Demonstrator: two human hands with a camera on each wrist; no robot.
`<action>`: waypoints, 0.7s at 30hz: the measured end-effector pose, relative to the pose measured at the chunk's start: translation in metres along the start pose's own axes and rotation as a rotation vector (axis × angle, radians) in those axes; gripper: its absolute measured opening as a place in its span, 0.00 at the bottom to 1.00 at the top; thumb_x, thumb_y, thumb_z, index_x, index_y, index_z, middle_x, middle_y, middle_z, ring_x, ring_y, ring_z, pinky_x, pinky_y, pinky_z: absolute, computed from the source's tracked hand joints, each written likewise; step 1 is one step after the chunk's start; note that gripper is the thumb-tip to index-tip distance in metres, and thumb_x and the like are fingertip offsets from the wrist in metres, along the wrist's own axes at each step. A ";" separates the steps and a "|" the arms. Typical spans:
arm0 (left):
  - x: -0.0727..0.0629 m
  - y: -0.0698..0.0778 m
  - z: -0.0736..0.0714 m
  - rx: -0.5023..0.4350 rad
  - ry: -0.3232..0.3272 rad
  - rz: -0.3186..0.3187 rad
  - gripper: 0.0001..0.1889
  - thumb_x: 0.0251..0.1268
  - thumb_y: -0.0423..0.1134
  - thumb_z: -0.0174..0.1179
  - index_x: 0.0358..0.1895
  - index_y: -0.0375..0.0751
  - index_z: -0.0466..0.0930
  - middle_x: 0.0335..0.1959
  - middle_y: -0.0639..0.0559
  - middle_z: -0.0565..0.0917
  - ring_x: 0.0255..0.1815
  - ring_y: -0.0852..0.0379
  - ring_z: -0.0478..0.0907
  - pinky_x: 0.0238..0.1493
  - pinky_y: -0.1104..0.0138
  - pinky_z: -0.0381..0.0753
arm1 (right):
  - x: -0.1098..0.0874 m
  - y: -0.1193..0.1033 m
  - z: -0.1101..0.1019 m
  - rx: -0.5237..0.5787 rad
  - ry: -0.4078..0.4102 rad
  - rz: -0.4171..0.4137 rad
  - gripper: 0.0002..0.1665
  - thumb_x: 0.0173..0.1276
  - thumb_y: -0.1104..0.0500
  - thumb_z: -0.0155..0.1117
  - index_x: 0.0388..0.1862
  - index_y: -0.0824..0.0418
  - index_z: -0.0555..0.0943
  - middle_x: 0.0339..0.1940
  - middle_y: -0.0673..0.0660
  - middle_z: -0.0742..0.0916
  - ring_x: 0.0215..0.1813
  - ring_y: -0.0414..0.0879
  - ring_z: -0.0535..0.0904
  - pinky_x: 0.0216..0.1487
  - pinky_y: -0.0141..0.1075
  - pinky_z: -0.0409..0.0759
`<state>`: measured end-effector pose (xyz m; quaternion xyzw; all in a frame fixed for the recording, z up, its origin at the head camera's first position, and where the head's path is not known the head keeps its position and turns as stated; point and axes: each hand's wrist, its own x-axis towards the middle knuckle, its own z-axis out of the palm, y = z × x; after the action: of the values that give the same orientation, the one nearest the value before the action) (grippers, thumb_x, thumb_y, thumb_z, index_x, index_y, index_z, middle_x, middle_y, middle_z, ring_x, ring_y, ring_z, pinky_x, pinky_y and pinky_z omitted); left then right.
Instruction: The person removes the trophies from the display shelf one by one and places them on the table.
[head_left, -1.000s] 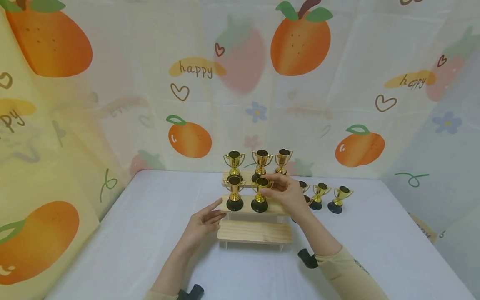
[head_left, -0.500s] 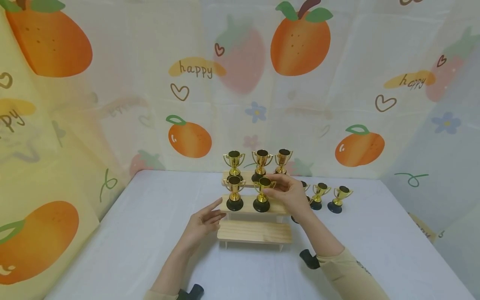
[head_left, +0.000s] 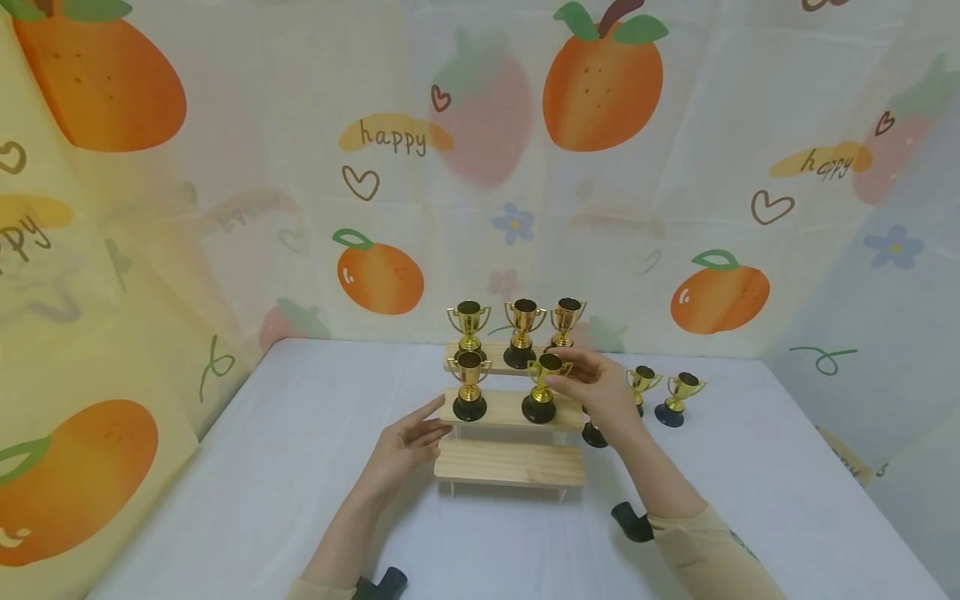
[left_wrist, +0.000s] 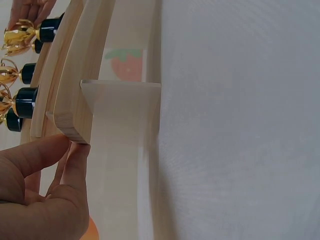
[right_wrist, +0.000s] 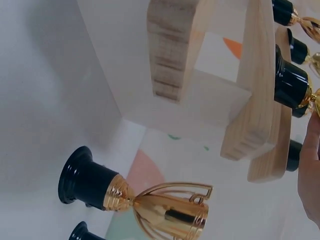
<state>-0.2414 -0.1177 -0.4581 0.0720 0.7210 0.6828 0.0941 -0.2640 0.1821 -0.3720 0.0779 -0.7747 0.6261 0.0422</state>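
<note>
A small gold trophy cup (head_left: 541, 387) with a black base stands upright at the right part of the middle shelf of a three-tier wooden display stand (head_left: 510, 463). My right hand (head_left: 604, 395) pinches this cup from its right side, thumb in front. My left hand (head_left: 406, 450) holds the left end of the stand; in the left wrist view its thumb (left_wrist: 47, 152) and index finger meet at the corner of a board. Another trophy (head_left: 469, 387) stands at the left of the same shelf. Three more trophies, one of them this trophy (head_left: 524, 333), line the top shelf.
Right of the stand, several trophies stand on the white table (head_left: 757, 500), among them this trophy (head_left: 677, 398); one shows large in the right wrist view as a gold cup (right_wrist: 172, 210). My right arm partly hides them. A fruit-printed curtain (head_left: 465, 225) hangs behind.
My right hand has moved the pinched trophy to the right along the middle shelf, widening the gap to the left trophy. The left hand has stayed at the stand.
</note>
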 end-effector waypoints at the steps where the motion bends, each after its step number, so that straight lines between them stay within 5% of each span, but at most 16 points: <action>1: 0.000 0.000 0.000 0.000 0.002 -0.002 0.36 0.64 0.23 0.54 0.74 0.54 0.64 0.66 0.33 0.74 0.70 0.39 0.73 0.58 0.72 0.82 | -0.001 0.000 -0.002 -0.002 0.003 -0.001 0.30 0.59 0.57 0.75 0.61 0.61 0.80 0.42 0.35 0.85 0.40 0.33 0.81 0.46 0.25 0.83; 21: 0.000 0.000 0.000 0.000 0.003 -0.005 0.36 0.64 0.23 0.54 0.74 0.54 0.64 0.66 0.34 0.75 0.70 0.40 0.73 0.60 0.70 0.82 | -0.014 0.004 -0.039 0.038 0.062 -0.061 0.26 0.63 0.58 0.72 0.60 0.61 0.80 0.40 0.34 0.87 0.37 0.30 0.82 0.39 0.25 0.84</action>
<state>-0.2415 -0.1173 -0.4583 0.0690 0.7214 0.6826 0.0945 -0.2517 0.2217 -0.3695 0.0828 -0.7583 0.6412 0.0837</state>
